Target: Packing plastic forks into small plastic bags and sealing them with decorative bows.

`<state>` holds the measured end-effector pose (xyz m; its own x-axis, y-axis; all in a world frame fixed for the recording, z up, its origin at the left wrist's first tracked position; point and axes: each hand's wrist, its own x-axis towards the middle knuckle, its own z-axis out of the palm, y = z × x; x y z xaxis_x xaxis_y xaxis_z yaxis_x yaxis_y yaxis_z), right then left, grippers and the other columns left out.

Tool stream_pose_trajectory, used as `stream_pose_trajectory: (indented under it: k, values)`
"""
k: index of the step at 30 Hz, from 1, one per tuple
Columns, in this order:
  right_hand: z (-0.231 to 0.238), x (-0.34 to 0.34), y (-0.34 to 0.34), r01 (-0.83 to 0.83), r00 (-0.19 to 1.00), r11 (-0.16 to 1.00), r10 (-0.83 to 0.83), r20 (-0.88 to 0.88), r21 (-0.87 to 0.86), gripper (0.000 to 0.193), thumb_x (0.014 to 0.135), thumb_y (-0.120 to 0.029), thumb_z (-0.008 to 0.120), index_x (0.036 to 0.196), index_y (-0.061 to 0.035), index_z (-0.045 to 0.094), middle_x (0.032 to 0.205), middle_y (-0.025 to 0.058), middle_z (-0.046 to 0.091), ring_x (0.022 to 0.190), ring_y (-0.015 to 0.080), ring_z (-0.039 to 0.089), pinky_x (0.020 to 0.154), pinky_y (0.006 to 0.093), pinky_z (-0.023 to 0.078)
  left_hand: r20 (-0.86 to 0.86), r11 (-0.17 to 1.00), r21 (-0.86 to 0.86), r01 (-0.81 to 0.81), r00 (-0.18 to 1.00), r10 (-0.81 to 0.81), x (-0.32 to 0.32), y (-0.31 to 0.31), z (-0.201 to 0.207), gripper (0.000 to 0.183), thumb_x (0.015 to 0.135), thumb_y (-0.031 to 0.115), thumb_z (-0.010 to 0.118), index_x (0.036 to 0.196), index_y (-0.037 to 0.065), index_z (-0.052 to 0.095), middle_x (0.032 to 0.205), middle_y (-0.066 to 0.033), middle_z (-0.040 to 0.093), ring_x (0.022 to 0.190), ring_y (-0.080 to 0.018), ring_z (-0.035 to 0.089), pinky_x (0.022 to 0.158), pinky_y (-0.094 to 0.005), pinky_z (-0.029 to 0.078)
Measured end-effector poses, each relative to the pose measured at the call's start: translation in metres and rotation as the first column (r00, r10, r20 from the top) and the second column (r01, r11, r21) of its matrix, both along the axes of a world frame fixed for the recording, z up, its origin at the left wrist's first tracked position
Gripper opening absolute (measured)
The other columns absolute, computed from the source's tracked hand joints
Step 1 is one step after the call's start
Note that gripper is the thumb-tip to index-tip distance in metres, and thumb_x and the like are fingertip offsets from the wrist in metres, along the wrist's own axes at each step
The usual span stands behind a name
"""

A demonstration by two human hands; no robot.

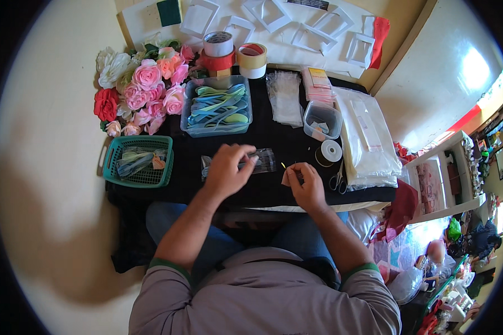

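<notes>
My left hand (228,168) is above a clear plastic packet (265,160) on the black-covered table. Its fingers are bent toward the thumb in a pinch; what lies between the tips is too small to tell. Dark contents show through the packet, partly hidden by this hand. To its right, my right hand (307,187) is closed on a small pinkish-tan tag (285,179), seen at the fingertips. A thin yellow strip (283,166) sticks up beside that tag. Near my right hand are a spool (328,152) and scissors (338,182).
A clear bin (217,133) of blue and green plastic utensils stands behind my left hand. A green basket (167,162) holds filled packets at left, below artificial flowers (147,74). Tape rolls (252,57), a small tub (336,120) and stacked plastic bags (369,125) line the table.
</notes>
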<state>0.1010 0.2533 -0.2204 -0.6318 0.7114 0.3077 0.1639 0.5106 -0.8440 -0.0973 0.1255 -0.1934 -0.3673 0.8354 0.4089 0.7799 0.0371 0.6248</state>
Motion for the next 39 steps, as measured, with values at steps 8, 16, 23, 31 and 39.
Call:
stream_pose_trajectory:
  k: [8,16,23,31,39]
  values:
    - [-0.011,0.005,0.014,0.005,0.959,0.922,-0.114,0.259,0.388,0.012,0.086,-0.015,0.060,0.091,-0.0040,0.063,0.093,0.0117,0.062,0.091,0.0319,0.060,0.082,0.0419,0.046,0.070,0.805,-0.587,0.088,0.996,-0.057,-0.024,0.022,0.015,0.034,0.085,0.032,0.069,0.105,0.005,0.065,0.103,-0.0137,0.063,0.097,-0.0306,0.061,0.088,-0.0394,0.048]
    - [-0.009,0.011,0.005,0.133,0.986,0.850,-0.167,0.021,0.509,0.029,0.079,-0.014,0.067,0.104,-0.0022,0.058,0.099,0.0156,0.059,0.094,0.0326,0.057,0.082,0.0425,0.044,0.002,0.819,-0.541,0.190,0.974,-0.225,-0.023,0.029,0.002,0.024,0.087,0.022,0.065,0.102,0.004,0.063,0.095,-0.0144,0.065,0.090,-0.0301,0.064,0.080,-0.0399,0.049]
    - [0.021,0.017,-0.025,0.100,0.989,0.934,-0.055,-0.138,0.342,0.020,0.079,-0.007,0.070,0.095,-0.0007,0.058,0.089,0.0140,0.057,0.081,0.0278,0.057,0.072,0.0366,0.047,0.373,0.930,-0.298,0.214,0.923,-0.093,-0.023,0.020,0.013,0.021,0.090,0.021,0.064,0.102,0.004,0.061,0.091,-0.0068,0.066,0.088,-0.0198,0.064,0.080,-0.0319,0.048]
    - [0.065,0.009,-0.044,-0.138,0.938,0.908,-0.010,-0.348,-0.396,0.018,0.096,-0.018,0.061,0.102,-0.0017,0.058,0.088,-0.0005,0.058,0.076,0.0034,0.051,0.064,0.0207,0.042,0.778,0.911,0.243,0.333,0.494,-0.388,0.058,-0.006,0.042,0.025,0.094,0.007,0.060,0.118,0.003,0.053,0.099,0.0018,0.057,0.091,-0.0041,0.054,0.081,-0.0199,0.043]
    - [0.084,0.027,-0.060,-0.262,0.907,0.836,0.043,-0.419,-0.482,0.011,0.096,-0.013,0.059,0.101,-0.0027,0.056,0.089,-0.0001,0.057,0.079,0.0057,0.052,0.071,0.0217,0.043,0.758,0.921,0.258,0.293,0.529,-0.381,0.083,-0.029,0.062,0.025,0.093,0.007,0.062,0.116,0.002,0.054,0.098,-0.0016,0.060,0.089,-0.0053,0.057,0.080,-0.0197,0.045]
